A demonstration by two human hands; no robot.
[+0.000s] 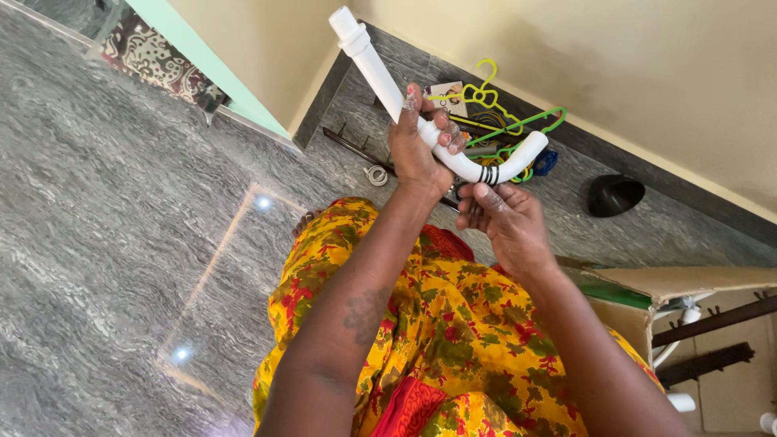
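The left hand is clenched around a curved white plastic pipe that runs up toward eleven o'clock. At its four o'clock, the right hand touches the pipe's bend with loosely curled fingers, green and yellow wire hangers lying behind.

white curved plastic pipe, held raised, tilted

This looks like a room in a home. A polished grey stone floor meets a cream wall with a dark skirting. Plastic clothes hangers lie in a heap by the wall, a patterned cloth sits near a doorway, and an open cardboard box rests on the floor.
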